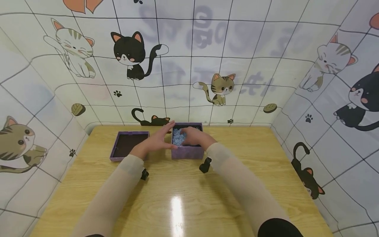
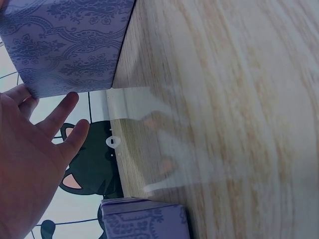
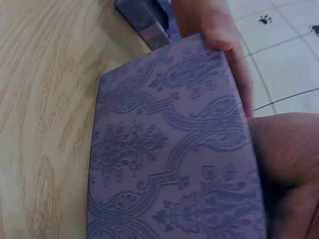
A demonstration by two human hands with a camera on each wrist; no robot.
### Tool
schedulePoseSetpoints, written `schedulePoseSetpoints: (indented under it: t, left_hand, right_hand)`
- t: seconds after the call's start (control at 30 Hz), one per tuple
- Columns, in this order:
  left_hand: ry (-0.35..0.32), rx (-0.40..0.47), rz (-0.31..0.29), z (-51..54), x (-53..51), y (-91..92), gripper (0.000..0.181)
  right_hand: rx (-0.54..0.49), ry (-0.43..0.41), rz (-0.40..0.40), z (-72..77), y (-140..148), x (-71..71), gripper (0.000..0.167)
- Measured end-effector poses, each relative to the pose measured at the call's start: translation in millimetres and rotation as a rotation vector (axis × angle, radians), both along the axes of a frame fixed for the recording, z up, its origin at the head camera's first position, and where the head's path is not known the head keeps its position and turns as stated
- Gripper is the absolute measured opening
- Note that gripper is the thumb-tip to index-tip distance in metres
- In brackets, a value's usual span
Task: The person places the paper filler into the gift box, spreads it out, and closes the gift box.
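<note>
A purple box point(image 1: 188, 152) stands at the back of the table with crinkled light-blue filler point(image 1: 178, 137) inside. My left hand point(image 1: 157, 140) holds its left side, thumb at the front corner and fingers reaching to the back. In the left wrist view, two fingers of my left hand point(image 2: 32, 154) are spread away from the patterned box point(image 2: 70, 45). My right hand point(image 1: 196, 136) reaches in from the right, its thumb and forefinger apart at the filler; the other fingertips are hidden. The box's patterned front point(image 3: 169, 144) fills much of the right wrist view, hiding most of what my right hand point(image 3: 289, 154) touches.
Left of the box, a shallow purple lid point(image 1: 129, 133) with a dark inside lies on the wooden table point(image 1: 165, 204), partly behind my left hand. Cat-patterned cloth point(image 1: 177, 72) rises close behind the box and along both sides of the table.
</note>
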State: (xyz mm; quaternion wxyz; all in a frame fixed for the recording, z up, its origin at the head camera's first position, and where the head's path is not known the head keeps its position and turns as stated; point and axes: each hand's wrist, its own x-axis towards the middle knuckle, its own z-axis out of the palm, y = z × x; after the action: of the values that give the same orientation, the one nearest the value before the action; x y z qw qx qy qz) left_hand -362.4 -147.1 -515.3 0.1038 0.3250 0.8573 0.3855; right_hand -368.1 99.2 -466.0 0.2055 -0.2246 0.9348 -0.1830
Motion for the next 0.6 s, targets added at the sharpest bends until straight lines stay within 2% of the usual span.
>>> schedulePoseSetpoints:
  t: [0.17, 0.33, 0.43, 0.5, 0.6]
  left_hand:
    - [-0.014, 0.011, 0.003, -1.5, -0.1, 0.9, 0.12]
    - [-0.021, 0.014, 0.002, -6.4, -1.0, 1.0, 0.12]
    - [-0.034, 0.023, 0.0, -8.6, -1.6, 0.6, 0.12]
    - [-0.04, 0.032, 0.002, -8.9, -1.8, 0.3, 0.12]
    - [-0.036, 0.03, 0.011, -8.3, -2.0, 0.6, 0.12]
  right_hand:
    - [0.06, 0.004, 0.015, -5.7, -3.9, -1.9, 0.067]
    - [0.083, 0.027, 0.027, 4.0, -3.2, 2.0, 0.067]
    - [0.001, 0.062, -0.015, 16.2, -1.3, 6.3, 0.061]
    - [-0.108, 0.065, -0.046, 23.6, -0.6, 8.7, 0.051]
    - [-0.268, -0.016, -0.07, 27.3, 0.8, 10.2, 0.035]
